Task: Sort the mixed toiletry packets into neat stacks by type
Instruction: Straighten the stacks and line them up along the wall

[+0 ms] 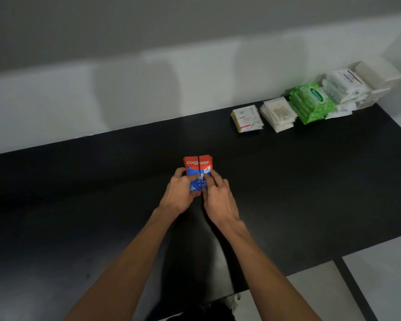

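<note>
A stack of red and blue Colgate packets (197,163) lies on the black table (79,193), near its middle. My left hand (178,193) grips the stack's left and near side. My right hand (218,195) presses fingers on the top packet from the right. At the back right stand sorted stacks in a row: white Dove packets (247,118), cream sachets (277,113), green Sanicare wipe packs (311,101) and white packets (343,91).
White boxes (375,79) are piled in the far right corner against the wall. A pale wall runs along the table's back edge. The table's near edge drops to a light floor at the lower right.
</note>
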Demonstrator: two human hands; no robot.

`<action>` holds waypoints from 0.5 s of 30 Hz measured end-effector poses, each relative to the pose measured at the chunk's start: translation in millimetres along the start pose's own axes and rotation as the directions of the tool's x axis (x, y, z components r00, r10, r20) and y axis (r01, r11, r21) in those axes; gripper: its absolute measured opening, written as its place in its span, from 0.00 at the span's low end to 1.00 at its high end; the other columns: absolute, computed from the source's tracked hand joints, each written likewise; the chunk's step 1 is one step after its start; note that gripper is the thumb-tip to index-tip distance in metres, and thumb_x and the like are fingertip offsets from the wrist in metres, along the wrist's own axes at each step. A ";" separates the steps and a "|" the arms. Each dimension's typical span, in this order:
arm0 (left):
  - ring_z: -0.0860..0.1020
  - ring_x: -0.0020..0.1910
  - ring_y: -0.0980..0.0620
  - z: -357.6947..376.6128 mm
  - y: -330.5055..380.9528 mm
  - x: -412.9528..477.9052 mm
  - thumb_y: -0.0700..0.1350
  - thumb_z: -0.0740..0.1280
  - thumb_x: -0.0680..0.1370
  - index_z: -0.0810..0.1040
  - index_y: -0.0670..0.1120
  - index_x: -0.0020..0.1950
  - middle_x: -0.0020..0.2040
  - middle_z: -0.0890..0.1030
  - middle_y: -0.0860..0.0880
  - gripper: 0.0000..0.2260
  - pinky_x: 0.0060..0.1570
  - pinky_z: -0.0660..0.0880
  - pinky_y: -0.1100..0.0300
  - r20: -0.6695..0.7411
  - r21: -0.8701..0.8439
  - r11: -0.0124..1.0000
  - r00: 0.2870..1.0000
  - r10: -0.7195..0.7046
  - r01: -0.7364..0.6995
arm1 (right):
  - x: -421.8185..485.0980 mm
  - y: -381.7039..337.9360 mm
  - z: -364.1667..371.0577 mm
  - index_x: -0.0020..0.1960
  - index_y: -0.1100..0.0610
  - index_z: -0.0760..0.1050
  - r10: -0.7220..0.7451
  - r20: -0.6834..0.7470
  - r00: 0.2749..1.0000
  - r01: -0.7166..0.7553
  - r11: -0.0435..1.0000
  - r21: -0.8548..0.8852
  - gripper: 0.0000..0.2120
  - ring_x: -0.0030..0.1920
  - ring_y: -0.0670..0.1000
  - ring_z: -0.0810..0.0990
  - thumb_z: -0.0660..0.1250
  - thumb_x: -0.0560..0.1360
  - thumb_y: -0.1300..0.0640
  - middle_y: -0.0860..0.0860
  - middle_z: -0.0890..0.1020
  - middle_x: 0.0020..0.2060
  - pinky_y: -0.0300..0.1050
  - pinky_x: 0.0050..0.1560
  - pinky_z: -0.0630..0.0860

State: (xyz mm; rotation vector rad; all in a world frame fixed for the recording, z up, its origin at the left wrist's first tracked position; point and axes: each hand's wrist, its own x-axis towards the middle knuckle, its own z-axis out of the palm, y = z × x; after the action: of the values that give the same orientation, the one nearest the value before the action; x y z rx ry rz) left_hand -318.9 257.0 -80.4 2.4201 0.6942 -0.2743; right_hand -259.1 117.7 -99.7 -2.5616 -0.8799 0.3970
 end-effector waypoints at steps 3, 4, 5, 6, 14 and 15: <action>0.66 0.78 0.45 -1.8 0.0 0.5 0.49 0.75 0.79 0.69 0.50 0.81 0.82 0.58 0.46 0.31 0.78 0.67 0.46 0.013 -0.006 1.000 1.000 0.006 -0.006 | -1.1 -0.3 -0.7 0.81 0.57 0.65 0.018 -0.025 1.000 -0.017 0.999 0.042 0.27 0.73 0.55 0.71 0.66 0.84 0.56 0.56 0.65 0.81 0.50 0.68 0.77; 0.66 0.78 0.45 -2.2 -0.9 0.5 0.48 0.75 0.80 0.69 0.50 0.81 0.82 0.58 0.46 0.31 0.78 0.67 0.46 0.008 -0.024 1.000 1.000 0.002 -0.002 | -1.0 -0.3 -0.8 0.81 0.57 0.66 0.022 -0.031 0.999 -0.021 0.998 0.054 0.27 0.73 0.54 0.72 0.67 0.84 0.56 0.56 0.66 0.81 0.50 0.68 0.77; 0.67 0.78 0.45 -2.1 -2.3 0.6 0.48 0.74 0.80 0.70 0.51 0.81 0.82 0.58 0.46 0.30 0.77 0.68 0.46 -0.002 -0.048 0.999 1.000 0.005 -0.005 | -0.4 -0.4 -0.9 0.81 0.57 0.66 0.024 -0.036 0.999 -0.022 0.998 0.067 0.27 0.72 0.54 0.72 0.67 0.84 0.57 0.55 0.67 0.80 0.49 0.68 0.77; 0.68 0.77 0.45 -1.9 -4.1 0.4 0.47 0.73 0.81 0.70 0.52 0.81 0.82 0.59 0.46 0.29 0.76 0.70 0.46 -0.017 -0.076 0.997 1.000 0.012 -0.013 | 0.3 -0.1 -1.4 0.80 0.58 0.67 0.021 -0.041 0.999 -0.018 0.997 0.080 0.26 0.72 0.55 0.72 0.67 0.84 0.57 0.56 0.68 0.80 0.48 0.68 0.76; 0.82 0.62 0.52 2.5 -3.4 -4.0 0.42 0.75 0.79 0.69 0.48 0.80 0.71 0.76 0.46 0.30 0.61 0.81 0.57 -0.172 -0.276 0.961 0.982 -0.072 0.023 | 2.8 6.2 -2.8 0.80 0.59 0.67 -0.028 -0.018 0.999 0.030 0.994 0.108 0.28 0.72 0.55 0.71 0.69 0.83 0.59 0.56 0.67 0.81 0.48 0.69 0.75; 0.82 0.62 0.53 3.9 -2.4 -5.2 0.42 0.76 0.78 0.69 0.47 0.79 0.71 0.78 0.46 0.31 0.61 0.80 0.58 -0.168 -0.290 0.957 0.983 -0.071 0.020 | 3.0 7.7 -3.0 0.81 0.60 0.66 -0.041 -0.013 0.999 0.042 0.994 0.103 0.28 0.72 0.55 0.71 0.69 0.83 0.59 0.56 0.67 0.81 0.48 0.69 0.74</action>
State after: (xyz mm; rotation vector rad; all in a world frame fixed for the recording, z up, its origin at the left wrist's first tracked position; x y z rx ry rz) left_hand -324.7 254.2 -82.9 2.1676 0.8092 0.0252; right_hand -251.6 113.2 -100.9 -2.4448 -0.8843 0.4050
